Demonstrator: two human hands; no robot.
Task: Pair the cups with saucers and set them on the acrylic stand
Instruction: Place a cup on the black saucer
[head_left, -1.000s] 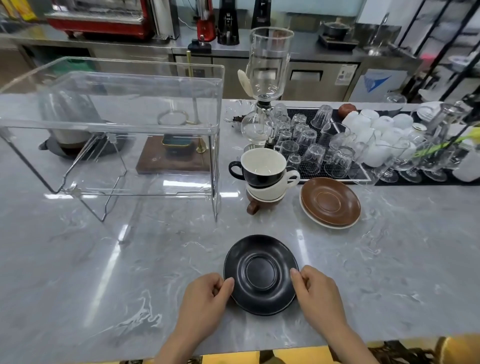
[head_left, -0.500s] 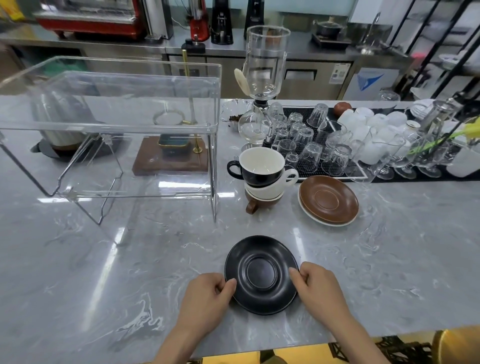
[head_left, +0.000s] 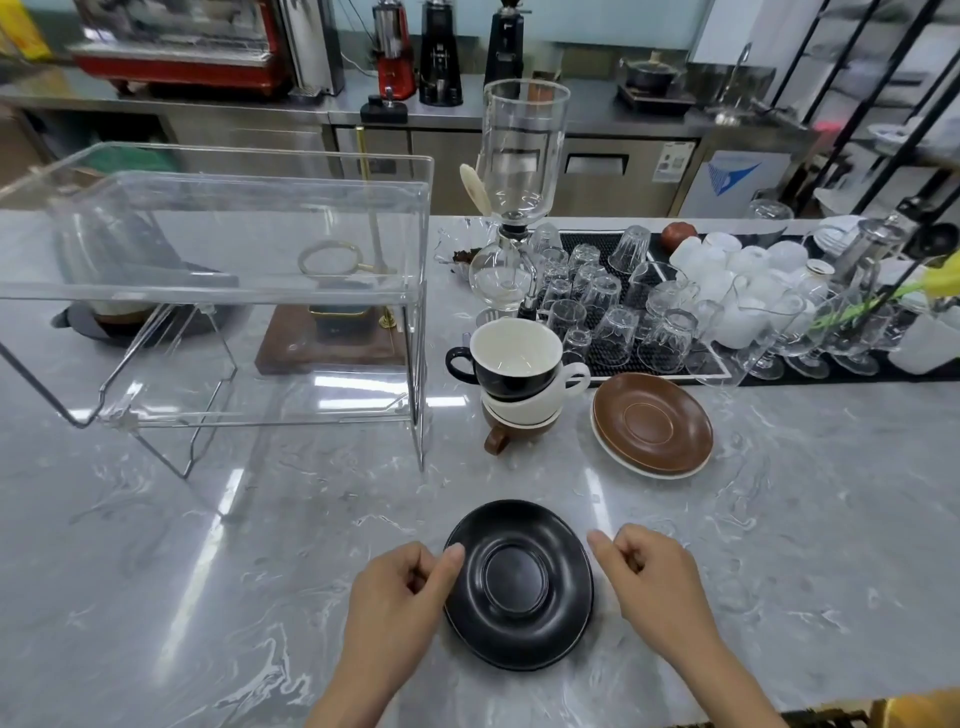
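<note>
The black saucer (head_left: 518, 584) lies ready on the bench (head_left: 779, 545); left hand (head_left: 402, 597) touches its rim, fingers curled, right hand (head_left: 652, 577) loosely curled, empty. Next comes lifting the black cup (head_left: 511, 358) onto it.

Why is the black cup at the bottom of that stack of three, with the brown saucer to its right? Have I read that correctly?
Not quite: the head view shows the black cup on top of the stack; the brown cup is at the bottom. The brown saucer does lie to its right.
</note>
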